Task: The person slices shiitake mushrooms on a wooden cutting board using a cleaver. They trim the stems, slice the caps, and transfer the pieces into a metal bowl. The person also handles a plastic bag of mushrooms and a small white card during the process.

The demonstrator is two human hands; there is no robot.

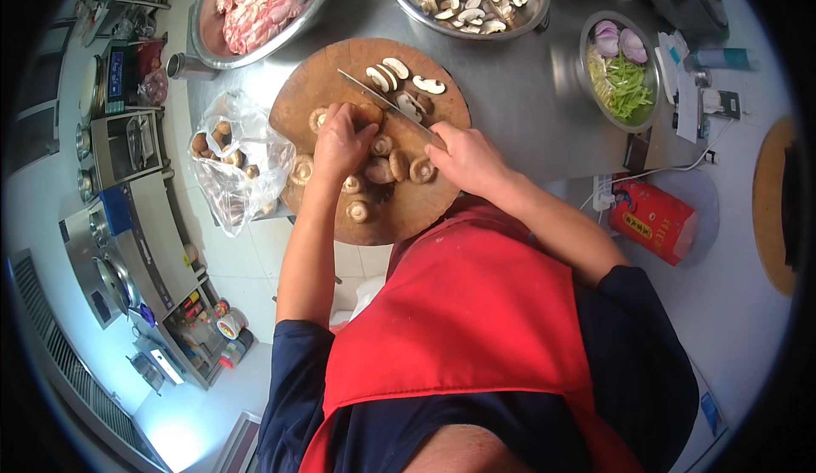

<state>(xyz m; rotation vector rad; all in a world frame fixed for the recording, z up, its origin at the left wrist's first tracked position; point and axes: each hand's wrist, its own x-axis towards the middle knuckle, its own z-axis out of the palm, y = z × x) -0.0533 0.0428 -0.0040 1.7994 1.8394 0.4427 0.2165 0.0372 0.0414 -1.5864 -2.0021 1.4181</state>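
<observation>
A round wooden chopping board (408,218) lies before me. My left hand (341,138) has its fingers curled over a brown mushroom (371,113), right beside the blade. The handle of a kitchen knife (386,100) is in my right hand (470,157); the blade slants away to the far left across the board. Beyond the blade lie white-fleshed mushroom slices (386,76), with more cut pieces (411,104) against it. Several whole mushrooms (380,170) are spread on the near half of the board, some stem up. My fingers partly hide the held mushroom.
Past the board stand a metal bowl of raw meat (203,30) and a metal bowl of sliced mushrooms (440,25). At left is a clear plastic bag (255,135) with mushrooms inside. A smaller bowl (585,78) at right holds onion and shredded greens. A metal canister (191,67) stands left.
</observation>
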